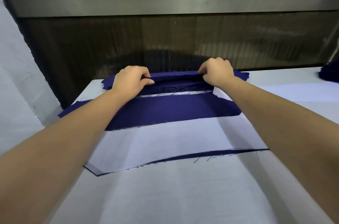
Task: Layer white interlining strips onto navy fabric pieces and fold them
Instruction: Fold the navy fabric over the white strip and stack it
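Nearest, at six o'clock, is the pale table [165,196]; toward the centre of it a white interlining strip [174,141] lies flat over a navy fabric piece [174,108], whose frayed near edge shows as a thin dark line along the strip's six o'clock side and whose far part crosses the strip's twelve o'clock side as a broad navy band; whether that band is folded over the strip I cannot tell; beyond it run a narrow white line and loose threads; at the table's far edge sits a navy stack [240,75], a white corner poking out at its four o'clock side; the left hand [131,80], at eleven o'clock of the band, and the right hand [217,72], at one o'clock, each pinch the stack's top layer between thumb and curled fingers — its near edge is raised off the layers beneath; farthest, at twelve o'clock, a machine [174,40] opens dark under a metal hood; a navy pile [330,73] sits at three o'clock.
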A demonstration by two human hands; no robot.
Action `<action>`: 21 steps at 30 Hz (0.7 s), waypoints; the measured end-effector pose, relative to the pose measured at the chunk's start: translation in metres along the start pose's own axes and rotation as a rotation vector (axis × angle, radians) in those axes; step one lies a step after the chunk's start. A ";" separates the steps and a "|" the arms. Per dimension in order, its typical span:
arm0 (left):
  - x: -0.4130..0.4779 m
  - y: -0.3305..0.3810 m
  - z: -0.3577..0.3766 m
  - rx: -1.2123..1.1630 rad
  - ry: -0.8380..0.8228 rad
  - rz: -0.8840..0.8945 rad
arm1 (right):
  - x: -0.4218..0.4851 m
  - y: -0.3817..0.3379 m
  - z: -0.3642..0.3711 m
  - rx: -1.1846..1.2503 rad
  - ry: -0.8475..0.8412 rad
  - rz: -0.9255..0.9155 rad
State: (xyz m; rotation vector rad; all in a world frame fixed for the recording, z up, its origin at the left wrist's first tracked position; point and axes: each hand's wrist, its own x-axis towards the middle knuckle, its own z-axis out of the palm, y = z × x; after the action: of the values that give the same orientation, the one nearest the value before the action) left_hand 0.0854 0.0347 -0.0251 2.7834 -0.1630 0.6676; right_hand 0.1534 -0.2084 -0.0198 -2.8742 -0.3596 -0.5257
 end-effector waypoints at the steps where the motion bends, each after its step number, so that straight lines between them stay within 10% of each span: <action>1: -0.002 0.000 -0.001 0.002 0.010 0.005 | 0.000 0.001 0.001 -0.096 0.003 0.009; 21: -0.066 -0.032 -0.025 0.078 0.007 0.090 | -0.068 0.034 -0.029 0.168 0.273 0.016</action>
State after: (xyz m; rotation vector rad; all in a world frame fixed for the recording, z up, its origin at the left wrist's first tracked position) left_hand 0.0214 0.0751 -0.0418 2.8619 -0.2680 0.7206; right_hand 0.0920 -0.2610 -0.0234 -2.5977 -0.3186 -0.8304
